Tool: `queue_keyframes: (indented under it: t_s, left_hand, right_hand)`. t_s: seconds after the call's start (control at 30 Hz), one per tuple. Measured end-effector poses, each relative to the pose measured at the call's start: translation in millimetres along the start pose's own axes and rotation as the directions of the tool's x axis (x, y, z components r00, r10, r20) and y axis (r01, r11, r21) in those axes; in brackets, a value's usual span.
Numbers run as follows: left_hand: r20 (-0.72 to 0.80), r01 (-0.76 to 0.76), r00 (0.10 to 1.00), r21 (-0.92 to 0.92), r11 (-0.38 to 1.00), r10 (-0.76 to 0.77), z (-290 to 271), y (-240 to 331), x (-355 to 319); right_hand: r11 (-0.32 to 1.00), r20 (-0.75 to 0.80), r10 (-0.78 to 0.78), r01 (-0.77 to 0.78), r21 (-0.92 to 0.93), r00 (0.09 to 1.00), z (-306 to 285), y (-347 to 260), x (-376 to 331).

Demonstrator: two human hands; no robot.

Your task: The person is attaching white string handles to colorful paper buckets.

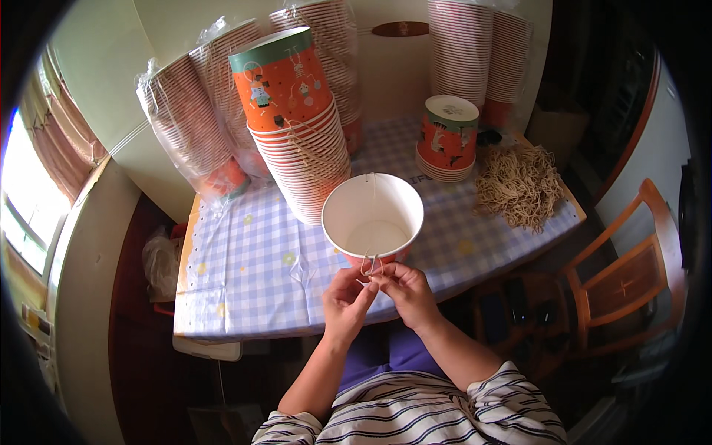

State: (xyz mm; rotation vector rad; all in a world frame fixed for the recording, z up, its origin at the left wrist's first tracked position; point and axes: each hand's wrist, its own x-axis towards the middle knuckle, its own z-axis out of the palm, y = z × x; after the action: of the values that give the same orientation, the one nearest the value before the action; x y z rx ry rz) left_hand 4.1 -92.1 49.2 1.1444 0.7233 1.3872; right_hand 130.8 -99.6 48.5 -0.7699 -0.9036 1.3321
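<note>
A white-lined paper bucket [378, 222] stands upright, mouth up, near the front edge of the table. At its near rim a thin tan cord [365, 268] forms a small loop. My left hand [345, 302] pinches this cord with thumb and forefinger. Close against it, my right hand [408, 297] is also closed on the cord, its fingertips almost touching the left ones. A short thread crosses the bucket's far inner wall from the rim. The bucket's outer side is mostly hidden from above.
Left of the bucket rises a tall stack of upturned orange paper buckets [280, 89] with cord hanging down it. Plastic-wrapped stacks [182, 111] line the back. A shorter bucket stack [448, 137] stands right, beside a heap of tan cords [519, 185]. A wooden chair [627, 274] is at the right.
</note>
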Motion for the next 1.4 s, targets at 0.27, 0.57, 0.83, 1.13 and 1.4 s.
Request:
queue_keyframes:
  t_s: [0.27, 0.57, 0.83, 1.13, 1.4]
  left_hand:
    - [0.025, -0.095, 0.995, 0.392, 0.915, 0.093, 0.2, 12.6, 8.5]
    - [0.046, 0.106, 0.987, 0.546, 0.831, -0.156, -6.0, 45.1, 17.6]
    - [0.095, 0.15, 0.976, 0.351, 0.924, -0.195, -9.9, 43.2, 18.4]
    - [0.103, 0.103, 0.982, 0.416, 0.904, -0.159, -4.3, 38.2, 18.3]
    - [0.059, 0.161, 0.98, 0.349, 0.923, -0.193, -12.1, 41.3, 18.8]
  right_hand:
    - [0.968, -0.019, -0.113, 0.106, -0.228, 0.993, -11.5, 14.8, 2.9]
    - [0.965, -0.039, -0.127, 0.114, -0.235, 0.991, -5.3, 6.7, 0.7]
    - [0.957, -0.043, -0.135, 0.119, -0.265, 0.99, -8.9, 8.4, 1.8]
    - [0.947, -0.035, -0.116, 0.1, -0.306, 0.993, -6.1, 0.5, -0.9]
    - [0.947, -0.033, -0.09, 0.075, -0.313, 0.995, -13.4, 0.2, -0.5]
